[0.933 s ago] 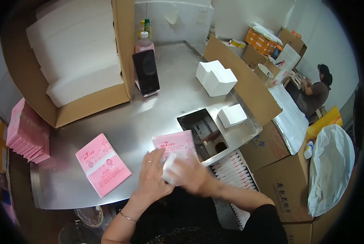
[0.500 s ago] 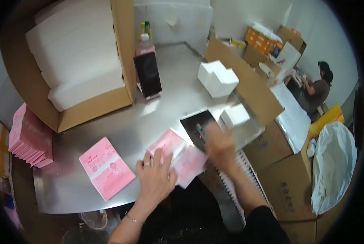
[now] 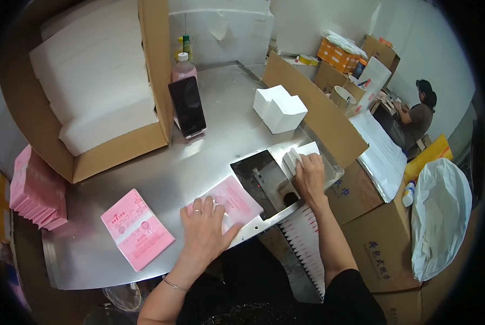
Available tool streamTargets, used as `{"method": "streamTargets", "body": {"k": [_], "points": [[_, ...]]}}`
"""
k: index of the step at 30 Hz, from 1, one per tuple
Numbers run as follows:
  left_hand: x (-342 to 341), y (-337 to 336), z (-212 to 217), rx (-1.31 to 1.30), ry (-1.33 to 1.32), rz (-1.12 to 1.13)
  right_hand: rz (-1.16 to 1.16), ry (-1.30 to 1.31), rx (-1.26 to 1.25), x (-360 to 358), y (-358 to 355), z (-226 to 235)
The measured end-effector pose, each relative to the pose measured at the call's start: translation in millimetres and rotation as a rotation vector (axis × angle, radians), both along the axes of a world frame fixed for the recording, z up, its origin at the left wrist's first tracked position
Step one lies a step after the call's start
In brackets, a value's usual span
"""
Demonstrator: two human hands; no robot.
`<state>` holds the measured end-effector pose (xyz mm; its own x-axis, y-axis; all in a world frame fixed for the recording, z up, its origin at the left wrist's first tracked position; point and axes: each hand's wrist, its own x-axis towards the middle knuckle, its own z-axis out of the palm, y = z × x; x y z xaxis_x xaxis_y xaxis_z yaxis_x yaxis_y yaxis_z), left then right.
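Observation:
My left hand (image 3: pixel 203 230) lies with spread fingers on a pink-printed plastic packet (image 3: pixel 234 200), pressing it to the metal table beside a square opening (image 3: pixel 261 176). Past that opening, my right hand (image 3: pixel 310 176) is closed round a small stack of folded white tissues (image 3: pixel 292 160); its fingertips are partly hidden. Left of my left hand lies a pile of flat pink packets (image 3: pixel 138 230). A larger block of white tissues (image 3: pixel 279 108) stands on the table further back.
A big carton (image 3: pixel 120 157) of white tissue stacks stands at the left, near upright pink packs (image 3: pixel 36 189). A phone (image 3: pixel 187 106) leans by a bottle (image 3: pixel 184 67). Cartons (image 3: pixel 380 254) and a white bag (image 3: pixel 443 216) fill the right. Another person (image 3: pixel 418 116) sits farther off.
My right hand has moved from above the opening to the tissue stack beyond it and grasped it. The packet's loose right part now lies flatter under my left hand.

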<state>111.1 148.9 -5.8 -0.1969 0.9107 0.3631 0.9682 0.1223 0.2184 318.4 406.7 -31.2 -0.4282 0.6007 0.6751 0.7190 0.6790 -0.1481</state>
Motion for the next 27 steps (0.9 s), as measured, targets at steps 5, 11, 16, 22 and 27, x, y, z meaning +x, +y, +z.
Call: {"method": "streamTargets", "body": {"k": [5, 11, 16, 22, 27], "points": [[16.3, -9.7, -3.6, -0.016, 0.072, -0.032, 0.047, 0.064, 0.072, -3.2, -8.6, -2.7], [12.4, -12.9, -8.6, 0.065, -0.09, -0.15, 0.032, 0.119, 0.066, -5.5, -10.9, 2.0], [2.8, -22.6, -17.5, 0.021, -0.18, -0.014, 0.832, -0.077, 0.001, -44.7, -143.0, 19.9], [6.4, -18.9, 1.4, 0.108, -0.205, -0.073, 0.583, -0.483, -0.156, -92.2, -138.4, -6.9], [-6.7, -46.5, 11.2, -0.016, -0.165, -0.047, 0.358, -0.475, -0.18, -106.2, -83.9, -27.8]]}}
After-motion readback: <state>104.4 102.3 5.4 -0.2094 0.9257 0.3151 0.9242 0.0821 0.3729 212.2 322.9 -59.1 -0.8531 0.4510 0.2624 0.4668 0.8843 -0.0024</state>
